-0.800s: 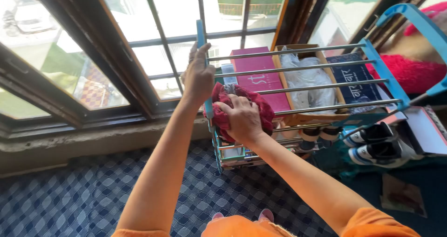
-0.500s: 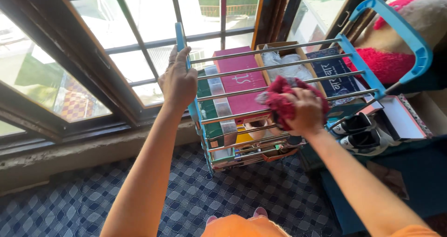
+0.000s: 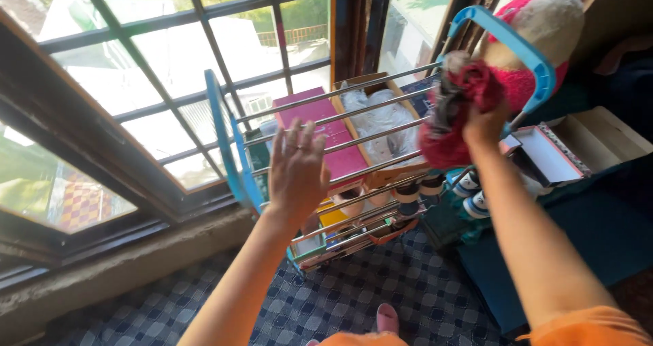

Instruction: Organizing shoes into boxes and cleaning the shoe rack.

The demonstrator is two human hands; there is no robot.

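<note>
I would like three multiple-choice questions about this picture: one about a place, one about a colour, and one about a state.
1. Where is the red cloth?
A. on the carpet
B. at the right end of the rack
C. on the window sill

2. What colour are the end frames of the rack?
A. blue
B. yellow
C. black

3. How is the left hand?
A. closed on a rail
B. holding a shoe
C. open, fingers spread

Answers:
1 B, the right hand grips the cloth beside the right blue handle.
2 A, both end frames are blue.
3 C, its fingers are spread above the metal rails, holding nothing.
</note>
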